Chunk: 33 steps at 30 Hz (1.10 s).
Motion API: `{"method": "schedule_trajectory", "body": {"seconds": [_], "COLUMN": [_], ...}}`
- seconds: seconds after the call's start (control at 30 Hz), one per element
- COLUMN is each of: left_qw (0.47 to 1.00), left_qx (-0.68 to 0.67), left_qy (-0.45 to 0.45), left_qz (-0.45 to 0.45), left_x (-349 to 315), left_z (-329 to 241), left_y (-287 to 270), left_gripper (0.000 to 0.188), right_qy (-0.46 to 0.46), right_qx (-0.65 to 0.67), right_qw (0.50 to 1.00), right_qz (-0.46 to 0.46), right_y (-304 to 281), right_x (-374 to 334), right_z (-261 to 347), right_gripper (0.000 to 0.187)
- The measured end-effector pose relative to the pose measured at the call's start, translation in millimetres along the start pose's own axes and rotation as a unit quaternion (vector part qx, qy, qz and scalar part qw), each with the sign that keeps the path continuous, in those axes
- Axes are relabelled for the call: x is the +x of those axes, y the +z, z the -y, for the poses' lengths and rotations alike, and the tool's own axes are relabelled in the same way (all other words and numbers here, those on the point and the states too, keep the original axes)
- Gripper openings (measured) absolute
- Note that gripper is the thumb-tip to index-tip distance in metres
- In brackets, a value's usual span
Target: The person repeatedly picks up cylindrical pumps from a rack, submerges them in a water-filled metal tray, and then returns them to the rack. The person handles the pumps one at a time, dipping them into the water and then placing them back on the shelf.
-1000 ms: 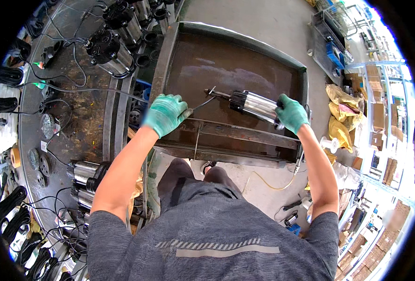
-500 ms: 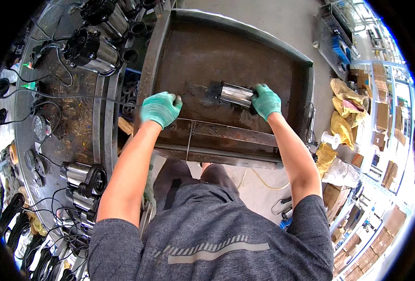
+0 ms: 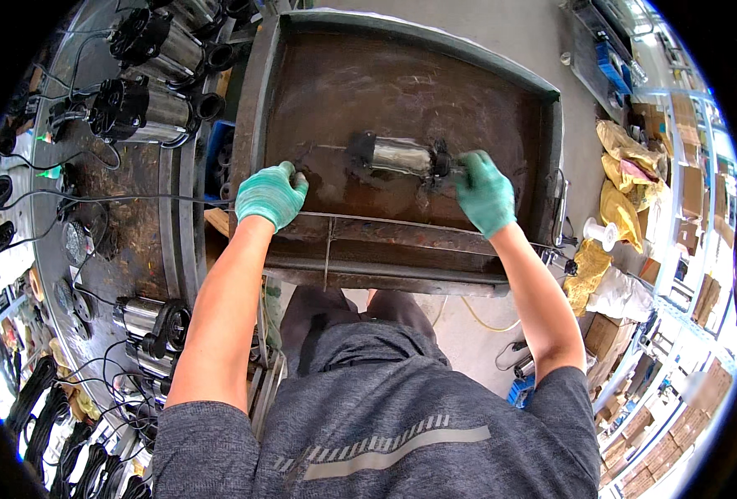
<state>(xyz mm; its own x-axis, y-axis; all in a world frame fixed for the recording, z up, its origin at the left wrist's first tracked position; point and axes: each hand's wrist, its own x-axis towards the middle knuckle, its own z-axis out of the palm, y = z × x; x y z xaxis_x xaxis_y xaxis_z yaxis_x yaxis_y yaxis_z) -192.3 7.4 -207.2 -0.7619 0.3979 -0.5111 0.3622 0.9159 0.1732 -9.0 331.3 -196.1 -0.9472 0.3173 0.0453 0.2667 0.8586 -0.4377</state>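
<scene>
Steel cylinder (image 3: pixel 399 155) has been shifted leftward; whether left hand (image 3: pixel 269 197) or right hand (image 3: pixel 487 195) fingers are pinching cannot be told.

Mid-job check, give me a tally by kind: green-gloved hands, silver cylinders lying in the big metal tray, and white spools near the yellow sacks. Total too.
Green-gloved, left hand and right hand: 2
Silver cylinder in the metal tray: 1
White spool near the yellow sacks: 1
Total: 4
</scene>
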Motion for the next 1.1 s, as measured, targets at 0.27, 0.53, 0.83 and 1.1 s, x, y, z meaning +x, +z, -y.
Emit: {"method": "schedule_trajectory", "body": {"seconds": [0.27,0.53,0.83,1.1], "left_qw": [0.999,0.998,0.998,0.998], "left_qx": [0.032,0.045,0.048,0.040], "left_qy": [-0.002,0.012,0.002,-0.009], "left_qz": [-0.011,-0.051,-0.046,-0.041], "left_x": [0.7,3.6,5.5,3.3], "left_z": [-4.6,1.2,2.4,-2.7], "left_y": [0.6,11.9,15.0,11.4], "left_gripper": [0.034,0.032,0.036,0.036], "right_qy": [0.113,0.265,0.286,0.290], "right_qx": [0.048,-0.021,-0.034,-0.030], "right_qw": [0.987,0.961,0.957,0.956], "right_qz": [-0.104,-0.076,-0.029,-0.028], "right_y": [-18.5,-8.6,-9.4,-7.4], "right_x": [-90.2,-84.4,-82.0,-82.5], "right_z": [-136.9,-149.0,-149.3,-153.4], "right_gripper": [0.016,0.029,0.032,0.032]}}
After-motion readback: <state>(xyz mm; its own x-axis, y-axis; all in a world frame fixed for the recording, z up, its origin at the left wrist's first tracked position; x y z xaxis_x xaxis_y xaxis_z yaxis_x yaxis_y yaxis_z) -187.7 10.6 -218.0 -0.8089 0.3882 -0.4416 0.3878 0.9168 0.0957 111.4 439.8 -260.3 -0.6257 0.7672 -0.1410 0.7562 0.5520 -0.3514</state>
